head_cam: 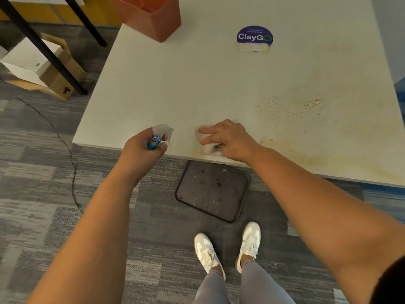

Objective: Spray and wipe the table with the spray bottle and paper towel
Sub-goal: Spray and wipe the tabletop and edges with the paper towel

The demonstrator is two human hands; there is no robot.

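Note:
My left hand (pixel 142 148) grips a small spray bottle (pixel 161 133) with a white nozzle and a blue clip, held just over the near left edge of the white table (pixel 175 88). My right hand (pixel 228 140) presses a crumpled white paper towel (pixel 210 147) flat against the tabletop at its near edge, fingers pointing left. Yellow-brown stains and specks (pixel 302 106) spread over the right part of the table, to the right of the towel.
An orange bin (pixel 151 16) stands at the table's far left edge. A round purple ClayGo sticker (pixel 254 37) lies at the back. A dark tray (pixel 212 190) with crumbs sits on the carpet under the near edge, by my feet. Cardboard boxes (pixel 43 64) lie at left.

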